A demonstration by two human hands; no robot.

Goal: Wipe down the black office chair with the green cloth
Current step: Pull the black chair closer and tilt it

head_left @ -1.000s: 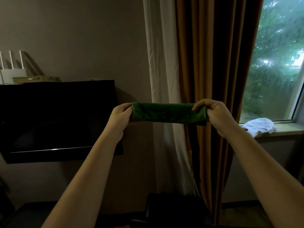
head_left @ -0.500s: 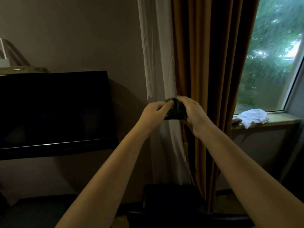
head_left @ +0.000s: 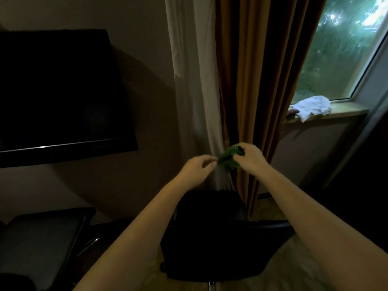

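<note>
The green cloth [head_left: 228, 158] is bunched small between my two hands, held in the air above the black office chair [head_left: 212, 234]. My right hand [head_left: 251, 159] grips the cloth's right side with curled fingers. My left hand [head_left: 198, 168] pinches the cloth's left edge with its fingertips. The chair stands low in the middle of the view, its dark back and seat partly hidden by my forearms.
A dark TV screen [head_left: 58, 97] hangs on the wall at left. White and brown curtains [head_left: 241, 80] hang behind the chair. A white rag [head_left: 312, 106] lies on the window sill at right. A dark low stand [head_left: 42, 238] sits at lower left.
The cloth was stretched wide between my hands, then folded together into a small bundle. Both hands have dropped lower toward the chair, and the view has tilted down.
</note>
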